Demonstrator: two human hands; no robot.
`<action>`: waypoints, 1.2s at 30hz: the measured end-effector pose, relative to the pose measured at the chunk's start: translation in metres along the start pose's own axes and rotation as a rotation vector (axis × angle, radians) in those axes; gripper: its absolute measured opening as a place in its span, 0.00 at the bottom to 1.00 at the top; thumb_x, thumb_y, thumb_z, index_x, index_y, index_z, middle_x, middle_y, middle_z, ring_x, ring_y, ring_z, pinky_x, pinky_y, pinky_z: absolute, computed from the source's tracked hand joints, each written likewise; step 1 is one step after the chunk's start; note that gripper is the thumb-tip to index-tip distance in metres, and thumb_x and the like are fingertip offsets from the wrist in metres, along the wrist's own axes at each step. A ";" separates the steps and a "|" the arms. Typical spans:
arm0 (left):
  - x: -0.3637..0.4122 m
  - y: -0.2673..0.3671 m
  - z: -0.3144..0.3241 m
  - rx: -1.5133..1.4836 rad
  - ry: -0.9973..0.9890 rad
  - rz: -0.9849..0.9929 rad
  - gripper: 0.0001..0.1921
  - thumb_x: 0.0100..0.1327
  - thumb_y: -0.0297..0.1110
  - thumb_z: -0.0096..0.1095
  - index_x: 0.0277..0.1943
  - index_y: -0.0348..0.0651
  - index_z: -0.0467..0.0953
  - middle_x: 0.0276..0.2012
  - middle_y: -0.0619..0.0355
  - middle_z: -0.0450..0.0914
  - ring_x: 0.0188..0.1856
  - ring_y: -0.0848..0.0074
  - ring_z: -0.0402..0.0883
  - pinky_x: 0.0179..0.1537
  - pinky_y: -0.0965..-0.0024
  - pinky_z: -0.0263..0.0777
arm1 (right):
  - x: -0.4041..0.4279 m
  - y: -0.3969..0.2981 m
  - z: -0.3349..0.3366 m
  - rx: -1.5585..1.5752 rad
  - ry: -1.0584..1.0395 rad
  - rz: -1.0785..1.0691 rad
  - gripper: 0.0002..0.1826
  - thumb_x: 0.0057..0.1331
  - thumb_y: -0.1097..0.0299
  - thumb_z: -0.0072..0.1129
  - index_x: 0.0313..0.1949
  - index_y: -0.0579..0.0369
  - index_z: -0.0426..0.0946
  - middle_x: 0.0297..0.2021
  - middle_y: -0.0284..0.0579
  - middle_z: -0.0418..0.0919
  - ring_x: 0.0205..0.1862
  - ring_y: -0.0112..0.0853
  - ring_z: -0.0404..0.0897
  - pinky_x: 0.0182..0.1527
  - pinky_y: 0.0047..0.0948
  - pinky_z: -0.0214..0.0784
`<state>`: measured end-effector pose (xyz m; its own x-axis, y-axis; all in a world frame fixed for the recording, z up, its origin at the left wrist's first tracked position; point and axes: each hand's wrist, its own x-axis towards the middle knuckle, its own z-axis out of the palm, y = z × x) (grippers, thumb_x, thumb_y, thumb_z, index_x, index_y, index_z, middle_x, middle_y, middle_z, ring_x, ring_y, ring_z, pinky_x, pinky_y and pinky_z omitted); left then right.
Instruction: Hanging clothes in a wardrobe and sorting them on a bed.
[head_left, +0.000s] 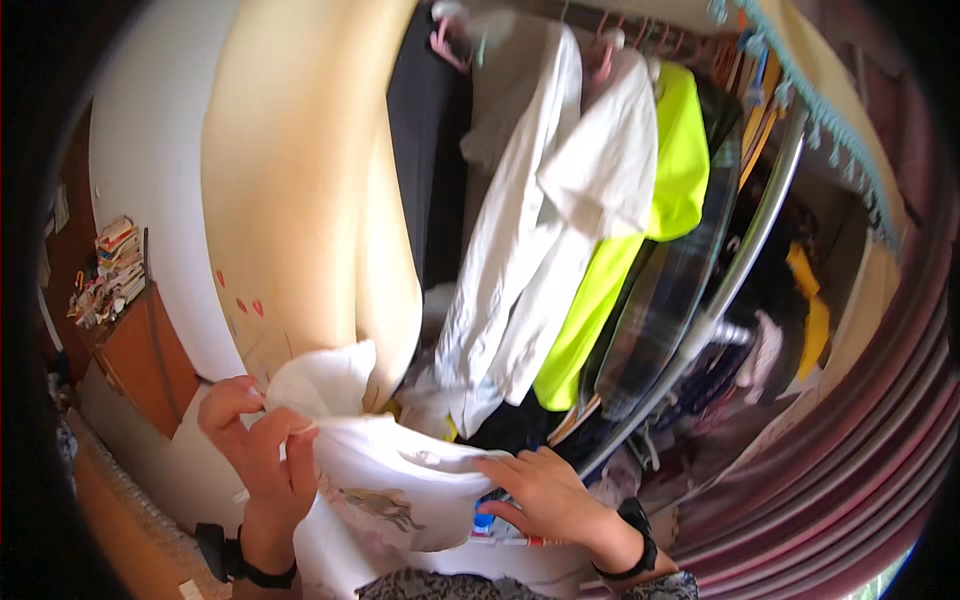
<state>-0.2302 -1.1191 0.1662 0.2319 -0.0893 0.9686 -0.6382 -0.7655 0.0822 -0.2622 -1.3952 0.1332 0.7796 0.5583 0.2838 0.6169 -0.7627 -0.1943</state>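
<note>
A white garment (431, 499) with a printed picture on its front hangs between my two hands, low in the middle of the view. My left hand (262, 450) pinches its upper edge at the left, thumb against fingers. At the right end of the same edge, my right hand (544, 495) grips the cloth with its fingers over the top. The edge sags in a curve between them, and a white flap of cloth (322, 382) stands up by my left hand. Both wrists wear black bands.
Ahead, light shirts (510, 247) and a neon-yellow garment (679, 157) hang on a rack with a metal pole (750, 255). A cream curtain (300, 187) hangs to their left. Maroon drapes (847, 450) fill the right side. Papers (116, 262) are piled on an orange-brown cabinet (146, 360) far left.
</note>
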 end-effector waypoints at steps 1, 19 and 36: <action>0.006 0.000 -0.001 0.045 0.055 0.033 0.03 0.53 0.24 0.52 0.31 0.40 0.66 0.24 0.55 0.68 0.28 0.67 0.66 0.44 0.59 0.60 | -0.001 0.000 -0.012 -0.011 0.030 0.015 0.23 0.54 0.57 0.58 0.47 0.53 0.70 0.30 0.42 0.76 0.28 0.37 0.71 0.32 0.32 0.61; -0.032 -0.018 -0.001 -0.568 0.097 0.195 0.06 0.53 0.32 0.57 0.27 0.45 0.67 0.19 0.60 0.71 0.19 0.69 0.68 0.26 0.66 0.65 | 0.279 -0.012 -0.251 0.472 0.873 0.130 0.21 0.57 0.58 0.54 0.46 0.58 0.71 0.44 0.42 0.72 0.47 0.32 0.67 0.46 0.31 0.60; -0.078 -0.058 -0.043 -0.357 -0.026 -0.114 0.05 0.62 0.30 0.50 0.36 0.39 0.65 0.23 0.51 0.69 0.24 0.64 0.67 0.31 0.62 0.63 | 0.390 0.102 -0.229 0.109 1.124 0.353 0.20 0.56 0.60 0.49 0.32 0.72 0.73 0.32 0.67 0.74 0.41 0.53 0.74 0.43 0.41 0.64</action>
<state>-0.2430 -1.0407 0.0959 0.3322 -0.0358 0.9425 -0.8219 -0.5012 0.2707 0.0798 -1.3302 0.4395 0.4091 -0.3195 0.8547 0.4350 -0.7551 -0.4905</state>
